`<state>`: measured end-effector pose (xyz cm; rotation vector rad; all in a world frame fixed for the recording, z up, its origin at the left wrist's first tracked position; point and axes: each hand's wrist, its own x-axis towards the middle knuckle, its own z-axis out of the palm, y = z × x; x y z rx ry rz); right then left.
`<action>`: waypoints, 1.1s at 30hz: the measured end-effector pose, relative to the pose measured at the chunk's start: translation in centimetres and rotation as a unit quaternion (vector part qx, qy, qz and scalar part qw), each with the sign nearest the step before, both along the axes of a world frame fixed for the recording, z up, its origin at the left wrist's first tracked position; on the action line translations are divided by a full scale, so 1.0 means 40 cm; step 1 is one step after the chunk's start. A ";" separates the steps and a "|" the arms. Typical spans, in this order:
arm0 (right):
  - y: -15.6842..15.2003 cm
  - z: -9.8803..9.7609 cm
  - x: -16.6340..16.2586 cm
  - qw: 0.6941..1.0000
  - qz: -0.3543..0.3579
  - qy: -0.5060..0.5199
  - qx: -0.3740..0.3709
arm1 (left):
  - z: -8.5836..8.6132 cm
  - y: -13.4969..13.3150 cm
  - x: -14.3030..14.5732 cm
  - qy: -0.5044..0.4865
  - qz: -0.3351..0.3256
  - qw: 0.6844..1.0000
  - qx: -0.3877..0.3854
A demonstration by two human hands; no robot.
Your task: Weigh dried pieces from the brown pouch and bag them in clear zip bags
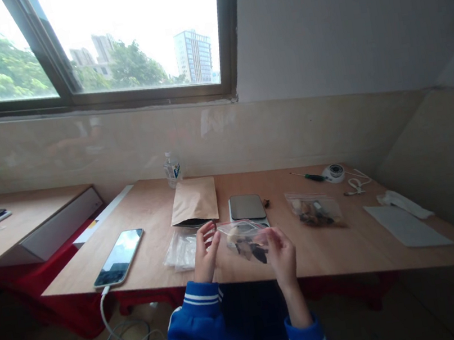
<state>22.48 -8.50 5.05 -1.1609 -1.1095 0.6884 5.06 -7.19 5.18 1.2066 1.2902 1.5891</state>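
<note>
I hold a clear zip-lock bag (244,245) above the table's front edge, in front of the scale. Dark flat pieces and a pale lump lie inside it, and its mouth gapes a little below a red strip. My left hand (205,253) is at the bag's upper left corner, thumb and forefinger closed on the edge. At the right edge, my right hand (282,252) pinches the plastic with curled fingers. A flat digital scale (247,207) stands just behind the bag. Left of it lie a brown kraft pouch (194,200), its dark mouth facing me, and a stack of clear bags (178,251).
A phone (119,258) with a white cable lies at left. Another filled zip-lock bag (315,211) sits right of the scale, beyond it a screwdriver (313,177) and a white camera (334,173). A plastic bottle (172,169) stands behind; white paper (408,225) lies far right.
</note>
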 end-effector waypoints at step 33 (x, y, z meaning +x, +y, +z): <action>0.001 -0.035 -0.048 0.986 -0.149 0.075 -0.010 | -0.042 -0.017 0.115 -0.014 0.155 0.987 0.031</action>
